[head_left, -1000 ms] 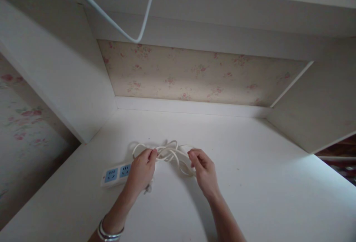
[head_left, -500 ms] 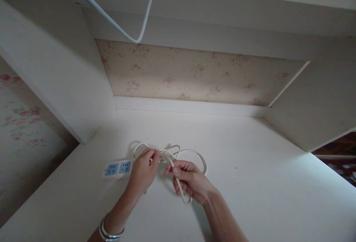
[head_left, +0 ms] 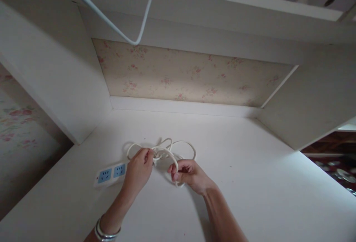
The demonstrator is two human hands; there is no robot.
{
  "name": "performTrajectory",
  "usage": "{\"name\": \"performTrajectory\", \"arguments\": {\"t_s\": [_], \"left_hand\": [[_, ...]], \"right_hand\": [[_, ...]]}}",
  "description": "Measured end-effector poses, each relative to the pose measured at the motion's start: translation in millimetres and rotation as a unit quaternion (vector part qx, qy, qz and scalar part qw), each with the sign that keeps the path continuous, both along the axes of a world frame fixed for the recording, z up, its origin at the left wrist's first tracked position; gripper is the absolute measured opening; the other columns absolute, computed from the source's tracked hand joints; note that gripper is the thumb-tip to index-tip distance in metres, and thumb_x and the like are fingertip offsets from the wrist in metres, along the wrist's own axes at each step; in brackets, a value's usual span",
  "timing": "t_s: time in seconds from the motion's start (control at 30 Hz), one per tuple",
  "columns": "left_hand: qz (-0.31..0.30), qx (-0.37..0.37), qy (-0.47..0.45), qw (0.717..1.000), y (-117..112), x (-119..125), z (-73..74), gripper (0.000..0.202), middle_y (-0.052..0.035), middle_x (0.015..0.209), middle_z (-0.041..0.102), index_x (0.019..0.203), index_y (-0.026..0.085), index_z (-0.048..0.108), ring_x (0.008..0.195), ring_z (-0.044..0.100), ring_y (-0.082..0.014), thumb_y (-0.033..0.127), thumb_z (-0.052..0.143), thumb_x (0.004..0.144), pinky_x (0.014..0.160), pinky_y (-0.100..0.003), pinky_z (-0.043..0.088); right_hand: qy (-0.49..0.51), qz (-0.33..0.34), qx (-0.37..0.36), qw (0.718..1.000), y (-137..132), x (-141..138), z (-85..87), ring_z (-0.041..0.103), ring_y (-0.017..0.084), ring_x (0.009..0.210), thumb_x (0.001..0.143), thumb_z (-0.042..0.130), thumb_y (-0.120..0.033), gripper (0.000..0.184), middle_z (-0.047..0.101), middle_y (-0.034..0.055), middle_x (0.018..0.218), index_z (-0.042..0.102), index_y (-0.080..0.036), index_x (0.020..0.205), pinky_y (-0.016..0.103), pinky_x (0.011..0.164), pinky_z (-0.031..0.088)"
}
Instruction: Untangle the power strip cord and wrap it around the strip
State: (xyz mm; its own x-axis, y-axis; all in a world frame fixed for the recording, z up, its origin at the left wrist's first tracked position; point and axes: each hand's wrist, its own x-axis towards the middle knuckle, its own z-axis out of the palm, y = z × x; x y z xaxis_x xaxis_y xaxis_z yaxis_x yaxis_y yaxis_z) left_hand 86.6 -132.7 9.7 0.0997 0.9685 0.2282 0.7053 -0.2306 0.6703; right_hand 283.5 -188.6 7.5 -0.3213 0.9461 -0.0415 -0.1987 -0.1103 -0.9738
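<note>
On the white desk, at the left, the power strip lies with its long axis running rightward and slightly away from the person, its right end hidden by the left hand, the nearer of the two, which is closed on the pale cord. From that grip the cord arches rightward to the right hand, whose thumb and fingers pinch it, with loose loops spread just beyond both hands.

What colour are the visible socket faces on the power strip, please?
Blue socket faces on a white power strip, best in head view.
</note>
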Motion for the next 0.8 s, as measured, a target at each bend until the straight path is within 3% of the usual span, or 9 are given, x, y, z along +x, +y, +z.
{"name": "performTrajectory", "arguments": {"t_s": [0.27, 0.37, 0.5, 0.57, 0.67, 0.8], "left_hand": [[-0.008, -0.010, 0.019, 1.000, -4.2, 2.1, 2.7, 0.032, -0.0013, 0.074, 0.066, 0.079, 0.023, 0.053, 0.073, 0.063, -0.0179, 0.038, 0.030, 0.095, 0.063, -0.026, 0.039], [-0.012, -0.018, -0.029, 0.999, -2.7, 3.4, 0.9, 0.033, -0.0027, 0.080, 0.068, 0.084, 0.023, 0.055, 0.077, 0.064, -0.0184, 0.040, 0.030, 0.094, 0.067, -0.026, 0.042], [0.003, -0.054, -0.106, 0.993, 3.1, 2.7, -4.2, 0.035, -0.0041, 0.083, 0.070, 0.084, 0.021, 0.059, 0.078, 0.065, -0.0196, 0.045, 0.034, 0.092, 0.070, -0.028, 0.046], [0.009, -0.073, -0.142, 0.987, 5.6, 1.3, -6.2, 0.036, -0.0039, 0.084, 0.071, 0.085, 0.021, 0.060, 0.079, 0.066, -0.0196, 0.046, 0.035, 0.092, 0.071, -0.027, 0.047], [0.006, -0.063, -0.146, 0.987, 7.0, -1.1, -7.1, 0.037, -0.0044, 0.090, 0.072, 0.090, 0.021, 0.061, 0.082, 0.066, -0.0205, 0.046, 0.034, 0.092, 0.072, -0.029, 0.048], [0.008, -0.017, -0.144, 0.989, 8.1, -3.8, -7.3, 0.035, -0.0061, 0.098, 0.070, 0.098, 0.020, 0.060, 0.090, 0.064, -0.0216, 0.043, 0.034, 0.092, 0.077, -0.031, 0.048]], "right_hand": [[0.039, -0.012, -0.005, 0.999, 5.0, -9.9, -14.2, 0.054, 0.011, 0.063, 0.061, 0.084, -0.030, 0.019, 0.067, 0.0030, 0.077, 0.073, -0.017, 0.070, 0.024, 0.060, 0.040], [0.037, 0.025, 0.001, 0.999, 4.0, -7.1, -13.3, 0.058, 0.012, 0.067, 0.061, 0.083, -0.026, 0.015, 0.069, 0.0042, 0.079, 0.071, -0.017, 0.063, 0.024, 0.062, 0.044], [0.015, 0.124, 0.024, 0.992, -0.2, -1.1, -9.6, 0.062, 0.016, 0.073, 0.063, 0.082, -0.023, 0.010, 0.071, 0.0048, 0.076, 0.072, -0.019, 0.065, 0.029, 0.068, 0.048], [0.027, 0.134, 0.041, 0.990, -1.8, 1.0, -9.3, 0.063, 0.017, 0.074, 0.064, 0.081, -0.021, 0.009, 0.071, 0.0045, 0.075, 0.072, -0.020, 0.064, 0.033, 0.072, 0.048], [0.100, -0.005, 0.073, 0.992, -1.9, 4.8, -9.6, 0.062, 0.016, 0.075, 0.066, 0.080, -0.020, 0.010, 0.070, 0.0025, 0.077, 0.070, -0.021, 0.065, 0.033, 0.076, 0.048], [0.229, -0.222, 0.104, 0.942, 2.1, 15.9, -6.4, 0.061, 0.013, 0.076, 0.066, 0.080, -0.021, 0.014, 0.067, -0.0029, 0.082, 0.068, -0.025, 0.071, 0.031, 0.076, 0.047]]}}
